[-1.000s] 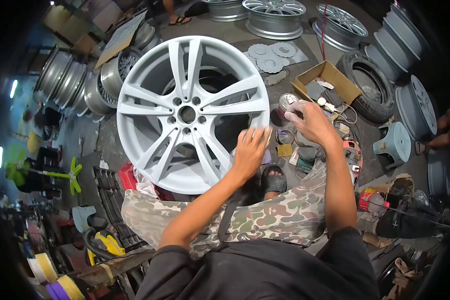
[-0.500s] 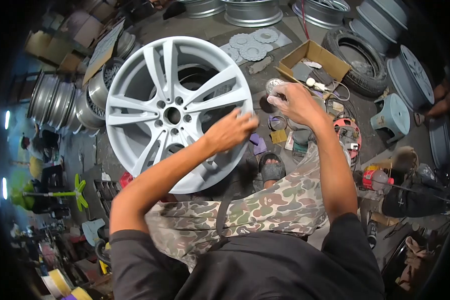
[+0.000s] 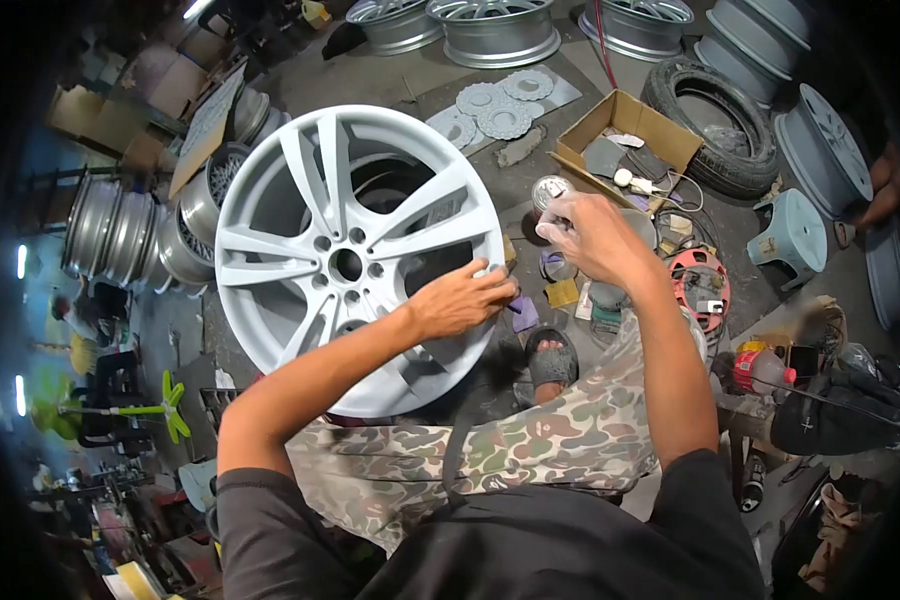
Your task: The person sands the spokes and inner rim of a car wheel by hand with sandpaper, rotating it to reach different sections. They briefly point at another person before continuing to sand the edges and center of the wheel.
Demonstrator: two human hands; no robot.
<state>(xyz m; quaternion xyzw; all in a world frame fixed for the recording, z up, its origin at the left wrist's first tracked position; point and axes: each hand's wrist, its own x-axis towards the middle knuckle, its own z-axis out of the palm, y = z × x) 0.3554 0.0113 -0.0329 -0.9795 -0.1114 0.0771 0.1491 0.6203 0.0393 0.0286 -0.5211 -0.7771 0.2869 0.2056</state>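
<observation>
Cluttered workshop floor surrounds the wheel [image 3: 410, 205] under the flat, unclenched left hand [image 3: 460, 297], which could slip off its rim, toppling it toward the tin [image 3: 548, 190] pinched in the right hand [image 3: 590, 235].

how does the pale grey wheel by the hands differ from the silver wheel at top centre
The pale grey wheel looks matte; the silver wheel shines. The left hand rests on the pale grey wheel's rim; nothing touches the silver wheel. The pale grey wheel sits close, the silver wheel far off on the floor. Both are spoked, without tyres.
</observation>
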